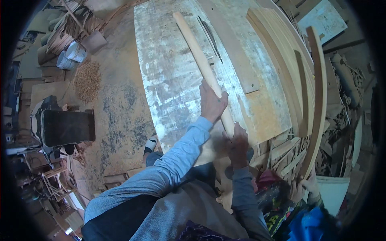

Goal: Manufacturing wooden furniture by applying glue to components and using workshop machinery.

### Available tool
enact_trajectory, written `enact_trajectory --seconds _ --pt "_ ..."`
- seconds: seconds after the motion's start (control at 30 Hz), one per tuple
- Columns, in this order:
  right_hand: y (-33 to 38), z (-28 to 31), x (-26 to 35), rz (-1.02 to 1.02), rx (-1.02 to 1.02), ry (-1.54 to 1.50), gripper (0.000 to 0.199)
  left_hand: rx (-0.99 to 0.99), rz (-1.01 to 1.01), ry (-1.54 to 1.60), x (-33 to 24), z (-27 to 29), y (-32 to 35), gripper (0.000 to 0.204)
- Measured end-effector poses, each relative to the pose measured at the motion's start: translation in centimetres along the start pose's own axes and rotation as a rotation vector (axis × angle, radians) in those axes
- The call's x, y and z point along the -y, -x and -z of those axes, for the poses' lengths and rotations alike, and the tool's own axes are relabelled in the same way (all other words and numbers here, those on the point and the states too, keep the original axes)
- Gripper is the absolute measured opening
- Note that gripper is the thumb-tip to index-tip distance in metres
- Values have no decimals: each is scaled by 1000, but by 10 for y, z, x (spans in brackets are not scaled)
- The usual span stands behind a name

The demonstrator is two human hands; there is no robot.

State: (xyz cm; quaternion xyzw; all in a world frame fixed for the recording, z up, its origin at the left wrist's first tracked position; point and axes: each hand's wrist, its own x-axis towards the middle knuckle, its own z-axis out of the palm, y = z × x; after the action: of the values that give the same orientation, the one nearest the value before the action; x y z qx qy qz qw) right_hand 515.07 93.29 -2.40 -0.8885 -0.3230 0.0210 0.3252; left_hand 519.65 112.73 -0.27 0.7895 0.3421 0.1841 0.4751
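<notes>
Both hands, left hand and right hand, clenched on wooden stick near saw slot of bench: possible slip toward blade.

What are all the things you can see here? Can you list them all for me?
wooden pole: one, pale tan, lying along the table, held at its near end
saw table: one, worn grey-white, centre
curved wood strips: several, tan, right of the table
sawdust pile: one, light brown, floor at left
buckets: two, white, upper left
another person's hand: one, lower right, on a curved strip
left hand: one, on the pole
right hand: one, gripping the pole's near end
</notes>
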Motion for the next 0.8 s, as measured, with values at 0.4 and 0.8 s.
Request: enact_trajectory --seconds 0.4,0.8 --pt "-25 6 -26 60 -6 80 60 -115 -48 -174 6 -45 -17 57" --pt "-37 9 -23 3 24 -58 53 -157 -39 -309 6 -54 -23 80"
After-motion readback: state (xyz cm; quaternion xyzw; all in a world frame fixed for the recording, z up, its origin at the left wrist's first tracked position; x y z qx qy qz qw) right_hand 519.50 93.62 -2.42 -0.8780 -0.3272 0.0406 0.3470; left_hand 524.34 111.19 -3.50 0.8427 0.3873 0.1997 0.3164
